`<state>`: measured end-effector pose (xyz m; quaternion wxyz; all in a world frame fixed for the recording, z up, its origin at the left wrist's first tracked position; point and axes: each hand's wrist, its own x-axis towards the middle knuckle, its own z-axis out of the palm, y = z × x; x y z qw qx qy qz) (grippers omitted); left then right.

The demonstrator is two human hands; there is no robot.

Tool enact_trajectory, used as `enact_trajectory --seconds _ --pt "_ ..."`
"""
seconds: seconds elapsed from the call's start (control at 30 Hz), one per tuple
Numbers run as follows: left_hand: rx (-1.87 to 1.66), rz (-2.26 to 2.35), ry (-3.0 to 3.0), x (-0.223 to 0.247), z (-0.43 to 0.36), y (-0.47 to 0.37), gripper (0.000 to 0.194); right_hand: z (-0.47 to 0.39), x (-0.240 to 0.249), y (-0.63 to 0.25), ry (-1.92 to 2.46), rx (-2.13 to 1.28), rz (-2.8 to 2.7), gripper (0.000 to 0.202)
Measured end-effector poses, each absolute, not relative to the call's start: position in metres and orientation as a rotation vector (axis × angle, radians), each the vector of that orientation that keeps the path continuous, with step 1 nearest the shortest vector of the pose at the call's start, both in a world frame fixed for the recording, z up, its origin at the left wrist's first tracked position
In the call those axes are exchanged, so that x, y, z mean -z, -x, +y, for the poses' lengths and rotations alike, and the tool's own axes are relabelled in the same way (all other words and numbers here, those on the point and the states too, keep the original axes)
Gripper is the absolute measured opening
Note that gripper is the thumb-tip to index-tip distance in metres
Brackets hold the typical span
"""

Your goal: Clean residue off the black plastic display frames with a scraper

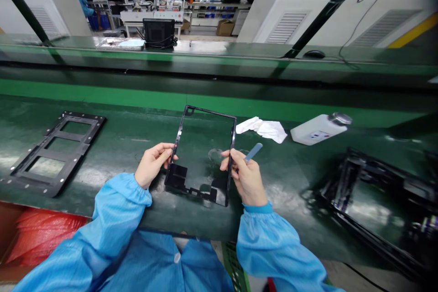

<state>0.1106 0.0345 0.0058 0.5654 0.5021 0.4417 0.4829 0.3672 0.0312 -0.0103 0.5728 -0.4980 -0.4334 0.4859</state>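
Both my hands hold a thin black rectangular frame [232, 159] tilted up above the green bench. My left hand [152, 163] pinches its left edge, thumb in front. On the opposite edge my right hand [247, 174] grips the frame between thumb and fingers. A flat blue-grey stick with a rounded end [253, 151] juts out of that same hand; its other end is hidden by the fingers. Wide black areas fill the lower corners of the frame, and the bench shows through its open middle.
A black fixture plate with cut-outs [72, 146] lies at left. Crumpled white wipes [265, 128] and a white bottle with a metal cap [320, 129] lie behind my right hand. Stacked black frames [372, 210] occupy the right. Red wrap [43, 235] sits in a box below left.
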Motion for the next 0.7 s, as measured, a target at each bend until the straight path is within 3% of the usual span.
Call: enact_trajectory --seconds 0.7 --pt "-1.130 1.085 -1.169 -0.0045 0.0360 -0.1125 0.041 0.0306 0.0080 -0.3672 1.180 -1.153 -1.021 0.037"
